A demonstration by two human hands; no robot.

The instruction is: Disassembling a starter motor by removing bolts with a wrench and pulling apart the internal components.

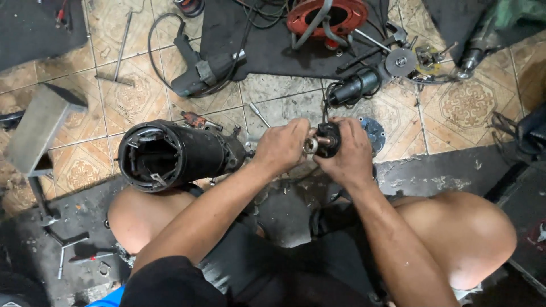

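I note a black cylindrical motor housing (170,154) and a small black part with a silver metal end (325,141). Floor tiles (466,105) are beige with brown floral medallions. The cable reel (327,16) is red-orange.

Both hands, left hand (281,146) and right hand (348,154), gripping small black motor part (328,139), black cylindrical housing (170,154) beside, tiled floor (455,113)

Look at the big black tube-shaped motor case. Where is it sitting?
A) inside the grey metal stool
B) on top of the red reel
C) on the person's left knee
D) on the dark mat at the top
C: the big black motor case lies on its side across the left knee, beside the left hand, far from the red reel.
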